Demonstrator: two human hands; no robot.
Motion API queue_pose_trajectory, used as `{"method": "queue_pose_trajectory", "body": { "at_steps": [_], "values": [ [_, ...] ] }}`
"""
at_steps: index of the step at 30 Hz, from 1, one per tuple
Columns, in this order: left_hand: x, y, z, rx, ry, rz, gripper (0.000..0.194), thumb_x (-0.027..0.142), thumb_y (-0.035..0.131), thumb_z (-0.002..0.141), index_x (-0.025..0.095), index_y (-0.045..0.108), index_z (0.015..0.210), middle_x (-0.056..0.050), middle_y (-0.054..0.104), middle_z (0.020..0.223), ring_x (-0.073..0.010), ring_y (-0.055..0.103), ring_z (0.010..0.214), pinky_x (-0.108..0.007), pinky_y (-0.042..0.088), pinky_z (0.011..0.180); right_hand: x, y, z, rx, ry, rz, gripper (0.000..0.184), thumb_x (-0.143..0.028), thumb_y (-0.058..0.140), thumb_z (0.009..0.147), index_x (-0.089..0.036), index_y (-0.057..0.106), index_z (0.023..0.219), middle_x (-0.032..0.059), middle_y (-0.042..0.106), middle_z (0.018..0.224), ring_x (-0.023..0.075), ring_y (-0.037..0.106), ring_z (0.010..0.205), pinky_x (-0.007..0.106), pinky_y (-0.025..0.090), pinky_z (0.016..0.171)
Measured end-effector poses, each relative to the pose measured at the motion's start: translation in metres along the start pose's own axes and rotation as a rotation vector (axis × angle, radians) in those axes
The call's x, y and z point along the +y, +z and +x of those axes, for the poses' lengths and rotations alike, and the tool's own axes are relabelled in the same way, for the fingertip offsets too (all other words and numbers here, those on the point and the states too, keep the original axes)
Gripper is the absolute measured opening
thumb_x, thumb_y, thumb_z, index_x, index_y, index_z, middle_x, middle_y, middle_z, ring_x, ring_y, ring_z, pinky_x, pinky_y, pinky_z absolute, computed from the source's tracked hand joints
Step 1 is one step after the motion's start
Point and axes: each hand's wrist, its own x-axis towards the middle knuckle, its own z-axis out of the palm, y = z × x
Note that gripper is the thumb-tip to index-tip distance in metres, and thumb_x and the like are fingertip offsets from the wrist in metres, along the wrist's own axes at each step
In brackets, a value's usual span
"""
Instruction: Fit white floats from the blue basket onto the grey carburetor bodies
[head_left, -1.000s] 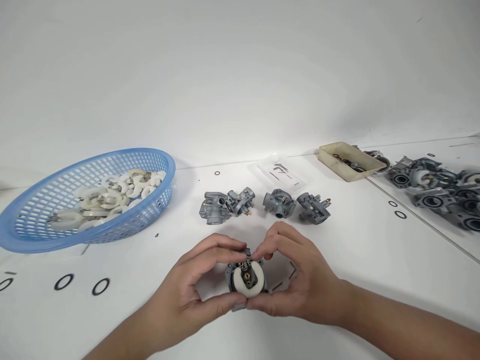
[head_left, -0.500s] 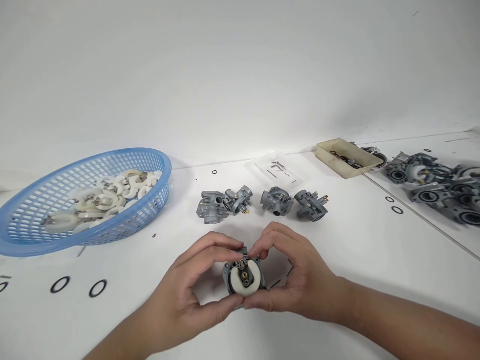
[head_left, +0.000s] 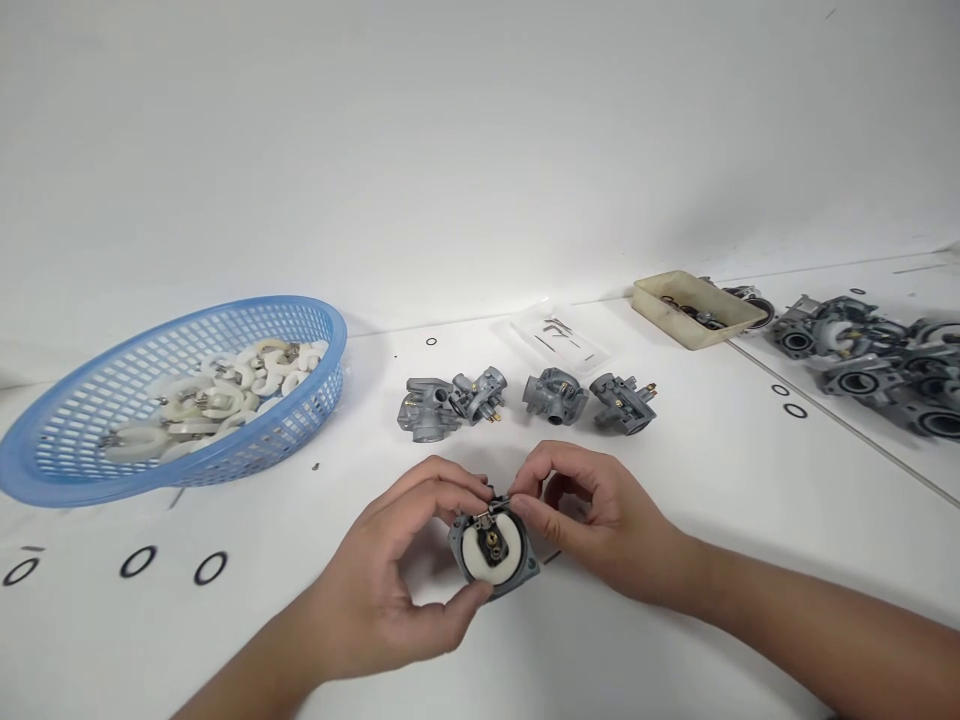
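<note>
My left hand (head_left: 397,575) grips a small grey carburetor body (head_left: 495,548) from the left and below, just above the white table near its front edge. A white horseshoe-shaped float sits in the body's open face, with brass parts in the middle. My right hand (head_left: 592,520) pinches at the top edge of the body, fingertips on a thin metal pin by the float hinge.
Several grey carburetor bodies (head_left: 525,398) stand in a row behind my hands. A blue plastic basket (head_left: 90,410) of white floats is at the left. A beige tray (head_left: 694,310) and a pile of carburetors (head_left: 870,365) lie at the right. Black O-rings (head_left: 172,565) and a bag of pins (head_left: 559,335) lie on the table.
My right thumb has left the underside of the body; the right hand now only pinches at the top edge. The body has tilted slightly in my left hand.
</note>
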Motion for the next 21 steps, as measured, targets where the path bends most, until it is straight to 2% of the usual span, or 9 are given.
{"method": "queue_pose_trajectory", "body": {
  "at_steps": [7,15,21],
  "values": [
    [-0.0026,0.0050,-0.0004,0.055,-0.009,-0.034,0.053,0.015,0.085,0.084,0.032,0.069,0.132,-0.005,0.072,0.126,-0.0229,0.075,0.115,-0.035,0.062,0.098,0.0022,0.0005,0.0031,-0.017,0.002,-0.027,0.021,-0.040,0.078,0.107,-0.022,0.078,0.097,0.0015,0.069,0.094,0.0148,0.061,0.078,0.027,0.049,0.066],
    [0.0007,0.0040,-0.0012,0.070,-0.001,0.001,0.056,0.010,0.084,0.079,0.031,0.071,0.130,-0.007,0.073,0.127,-0.0253,0.076,0.115,-0.037,0.063,0.100,0.0009,0.0026,0.0038,-0.041,-0.035,-0.035,0.023,-0.040,0.072,0.111,-0.023,0.071,0.096,-0.0003,0.065,0.089,0.0147,0.058,0.077,0.026,0.047,0.064],
    [-0.0002,0.0043,-0.0032,0.082,0.005,0.011,0.060,0.012,0.088,0.077,0.031,0.071,0.131,-0.007,0.075,0.128,-0.0259,0.077,0.116,-0.037,0.063,0.100,-0.0022,0.0025,0.0031,-0.024,-0.096,-0.119,0.017,-0.031,0.070,0.111,-0.024,0.069,0.095,-0.0014,0.065,0.091,0.0145,0.058,0.081,0.027,0.047,0.070]
  ]
}}
